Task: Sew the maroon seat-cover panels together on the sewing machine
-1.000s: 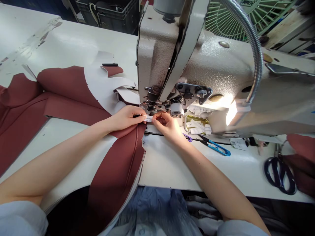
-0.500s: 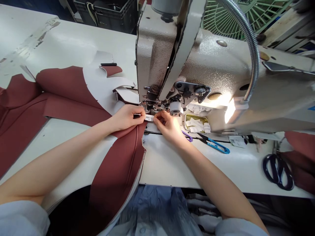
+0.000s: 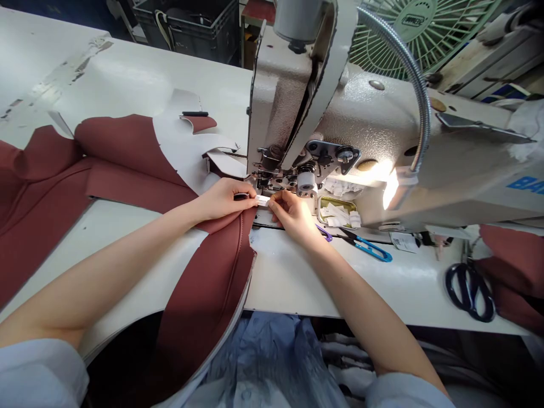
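Observation:
A small white label (image 3: 263,200) with dark print lies stretched between my two hands, just below the presser area of the sewing machine (image 3: 278,96). My left hand (image 3: 227,201) pinches its left end together with the edge of the reddish-brown cover material (image 3: 208,283). A dark loop shows at those fingers; I cannot make out what it is. The label's right end is between the closed thumb and fingers of my right hand (image 3: 293,214). From there the cover hangs over the table's front edge and spreads left, its white backing (image 3: 178,147) partly turned up.
Right of my right hand are a tin (image 3: 339,212) of white labels, blue thread snips (image 3: 369,248) and purple snips (image 3: 325,233). Dark-handled scissors (image 3: 470,292) lie farther right. A lit lamp (image 3: 393,190) hangs at the machine; a green fan (image 3: 414,34) stands behind.
The view has shifted slightly, so the machine and table sit a little differently. Both hands keep the label by the machine, and its visible stretch between them is slightly shorter.

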`<state>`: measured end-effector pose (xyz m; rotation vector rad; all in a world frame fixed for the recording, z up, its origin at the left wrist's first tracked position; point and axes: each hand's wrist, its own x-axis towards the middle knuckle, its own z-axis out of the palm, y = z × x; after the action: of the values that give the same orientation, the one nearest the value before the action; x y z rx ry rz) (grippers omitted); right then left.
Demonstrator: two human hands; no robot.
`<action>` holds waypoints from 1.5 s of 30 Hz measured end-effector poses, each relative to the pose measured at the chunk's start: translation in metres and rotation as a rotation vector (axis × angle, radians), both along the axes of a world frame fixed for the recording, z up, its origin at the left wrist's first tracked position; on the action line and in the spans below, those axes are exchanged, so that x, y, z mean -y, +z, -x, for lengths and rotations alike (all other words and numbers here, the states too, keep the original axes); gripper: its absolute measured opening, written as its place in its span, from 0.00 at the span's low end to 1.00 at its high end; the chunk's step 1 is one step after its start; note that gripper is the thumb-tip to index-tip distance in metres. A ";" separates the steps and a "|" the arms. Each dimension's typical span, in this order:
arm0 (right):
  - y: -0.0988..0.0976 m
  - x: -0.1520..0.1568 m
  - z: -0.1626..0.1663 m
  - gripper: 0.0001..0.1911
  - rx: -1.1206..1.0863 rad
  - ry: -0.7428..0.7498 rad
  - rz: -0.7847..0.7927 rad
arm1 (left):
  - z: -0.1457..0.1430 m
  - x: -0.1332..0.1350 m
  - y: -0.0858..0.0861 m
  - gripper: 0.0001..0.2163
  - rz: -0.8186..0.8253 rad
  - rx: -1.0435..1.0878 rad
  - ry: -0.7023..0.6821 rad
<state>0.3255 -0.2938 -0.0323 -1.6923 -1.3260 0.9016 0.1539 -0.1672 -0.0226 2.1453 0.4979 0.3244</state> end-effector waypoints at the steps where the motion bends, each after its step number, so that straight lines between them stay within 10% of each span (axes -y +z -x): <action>1: 0.000 -0.001 0.001 0.06 0.033 0.000 0.000 | 0.000 0.000 0.000 0.13 -0.014 -0.011 -0.009; 8: 0.008 -0.007 0.005 0.05 0.236 -0.034 0.109 | 0.005 -0.006 0.009 0.14 -0.115 -0.079 0.012; 21: 0.022 -0.037 0.018 0.12 0.446 -0.143 0.415 | -0.007 0.019 0.007 0.15 -0.895 -0.114 0.195; 45: 0.013 -0.033 0.039 0.10 0.519 -0.309 0.320 | 0.007 0.022 -0.005 0.11 -0.720 -0.090 0.185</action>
<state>0.2868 -0.2608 -0.0194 -2.4209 -1.2270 0.5276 0.1473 -0.1897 -0.0272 2.8232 0.7104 0.5781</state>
